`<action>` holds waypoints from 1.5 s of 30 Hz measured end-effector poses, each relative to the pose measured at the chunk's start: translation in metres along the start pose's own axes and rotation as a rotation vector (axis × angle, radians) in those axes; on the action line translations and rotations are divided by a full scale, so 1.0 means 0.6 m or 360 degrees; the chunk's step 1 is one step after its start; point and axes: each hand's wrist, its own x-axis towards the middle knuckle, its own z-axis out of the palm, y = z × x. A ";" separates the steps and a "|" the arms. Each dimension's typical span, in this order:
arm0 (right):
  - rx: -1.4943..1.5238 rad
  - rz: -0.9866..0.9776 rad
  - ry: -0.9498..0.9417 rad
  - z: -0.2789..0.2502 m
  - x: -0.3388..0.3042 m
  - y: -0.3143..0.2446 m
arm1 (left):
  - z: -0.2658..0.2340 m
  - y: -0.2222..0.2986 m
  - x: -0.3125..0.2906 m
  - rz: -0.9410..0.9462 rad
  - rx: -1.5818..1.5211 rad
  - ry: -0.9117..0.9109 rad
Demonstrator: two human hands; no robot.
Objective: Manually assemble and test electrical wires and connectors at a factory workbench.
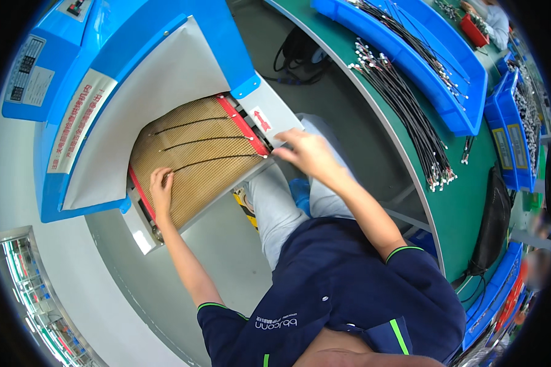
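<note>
Three thin black cables with white end connectors lie across a tan mesh conveyor belt (202, 174) with red edges. At the left end of the nearest cable (217, 160), my left hand (161, 188) is closed, with its fingertips pinching that end against the mesh. My right hand (311, 156) is open beyond the belt's right edge, thumb and fingers apart, close to the cable's other end. Farther in lie the middle cable (205, 141) and the far cable (193, 123), untouched by either hand.
A blue machine housing (208, 37) with a pale curtain (147, 79) arches over the belt. On the right, a green table (373, 79) holds a bundle of black cables (404, 116), a blue tray (471, 113) of cables and a black bag (493, 220). Another person sits far right.
</note>
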 end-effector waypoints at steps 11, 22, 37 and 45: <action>-0.1117 0.1024 0.0795 -0.307 -0.070 0.082 | 0.024 0.073 -0.056 -0.0031 -0.0029 0.0290; -0.0853 0.0890 0.1200 -0.322 -0.069 0.062 | 0.066 0.170 -0.091 0.0154 -0.0133 0.0127; 0.0039 -0.0004 -0.0017 -0.176 -0.063 -0.021 | 0.090 0.307 -0.077 -0.0103 -0.0362 -0.0629; 0.0091 -0.0371 -0.0258 -0.069 -0.058 -0.031 | 0.105 0.367 -0.105 0.0269 -0.0485 -0.0705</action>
